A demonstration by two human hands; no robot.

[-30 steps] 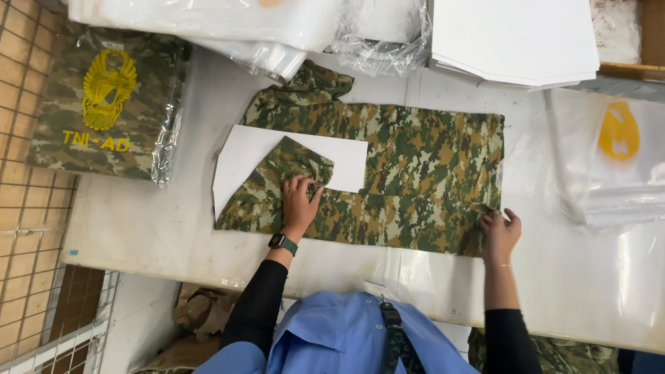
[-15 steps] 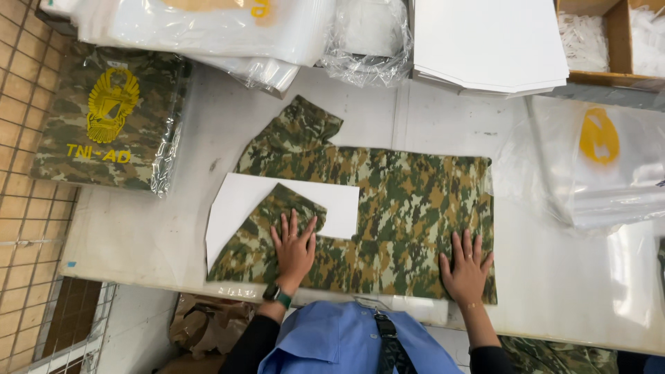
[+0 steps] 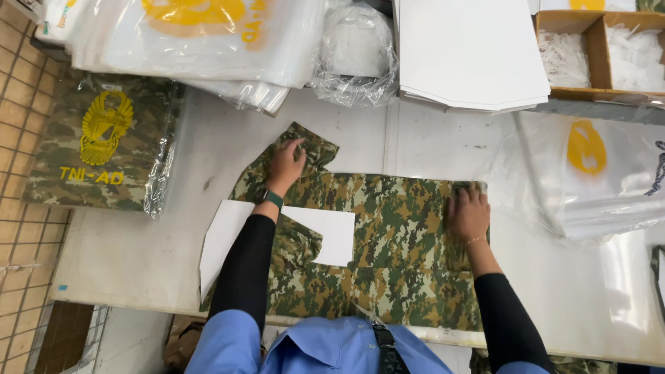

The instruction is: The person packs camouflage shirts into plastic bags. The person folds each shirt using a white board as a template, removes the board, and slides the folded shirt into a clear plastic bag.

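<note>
Folding is partly complete on the camouflage shirt (image 3: 395, 242), which lies flat on the white counter (image 3: 138, 256) directly in front of the person. A white cardboard insert (image 3: 228, 232) lies on the garment's left portion, and the near left sleeve is already turned in over it, covering part of the card. The far left sleeve (image 3: 305, 149) is not yet folded; it juts out beyond the body of the shirt toward the back of the counter.

The left hand (image 3: 285, 166) rests on that far sleeve, fingers bent loosely on the cloth; whether they pinch the fabric cannot be told. The right hand (image 3: 469, 213) lies flat with fingers spread and open, pressing on the shirt's right edge and holding nothing.

Judged from this layout, the far sleeve, the right side and the final fold over the insert remain outstanding, and the shirt is unbagged.

Surroundings: a finished camouflage shirt sealed in a clear bag (image 3: 104, 145) sits at the counter's left end. Stacked empty printed bags (image 3: 201, 34) and a pile of white cardboard sheets (image 3: 471, 52) lie at the back, further clear bags (image 3: 596, 173) to the right.
</note>
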